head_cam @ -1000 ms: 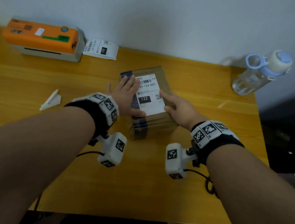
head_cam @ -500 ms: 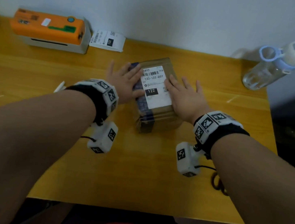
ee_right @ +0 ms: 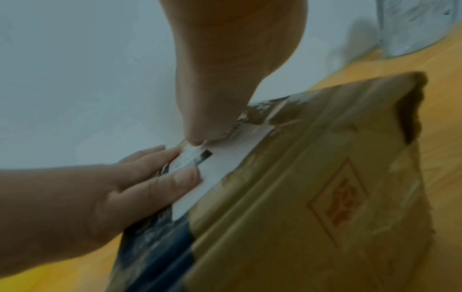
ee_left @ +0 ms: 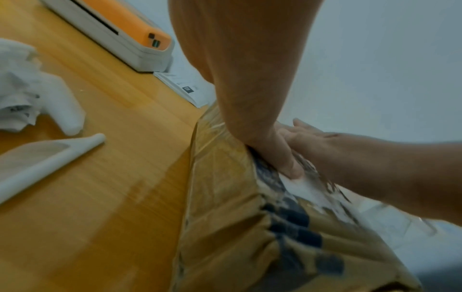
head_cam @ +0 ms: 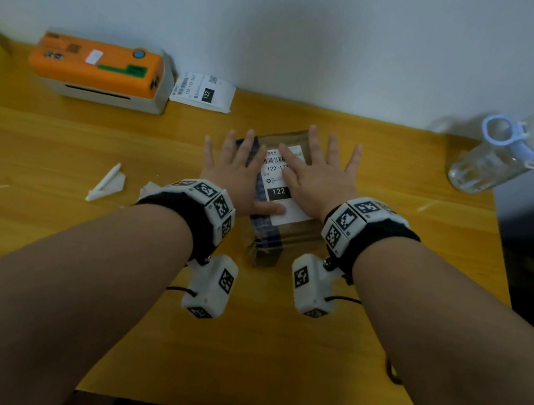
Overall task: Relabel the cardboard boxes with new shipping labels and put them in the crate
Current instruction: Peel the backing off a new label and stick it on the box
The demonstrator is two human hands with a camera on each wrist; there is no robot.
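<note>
A brown cardboard box (head_cam: 282,239) with dark blue tape lies mid-table. On its top sits a white shipping label (head_cam: 277,190) printed "122". My left hand (head_cam: 232,170) lies flat with fingers spread over the box's left edge, its thumb (head_cam: 268,207) pressing the label's lower part. My right hand (head_cam: 317,178) lies flat and spread over the label's upper right part and the box top. In the right wrist view the left thumb (ee_right: 185,177) and the right thumb (ee_right: 197,136) both press the label (ee_right: 225,164). No crate is in view.
An orange-and-white label printer (head_cam: 102,72) stands at the back left, with a spare printed label (head_cam: 204,92) beside it. Crumpled and rolled white backing paper (head_cam: 107,183) lies left of the box. A clear water bottle (head_cam: 513,151) stands at the back right near the table's right edge.
My right hand went from a pointing finger at the label's right edge to a flat spread palm over the label. The left hand also flattened and spread. The box stayed put.
</note>
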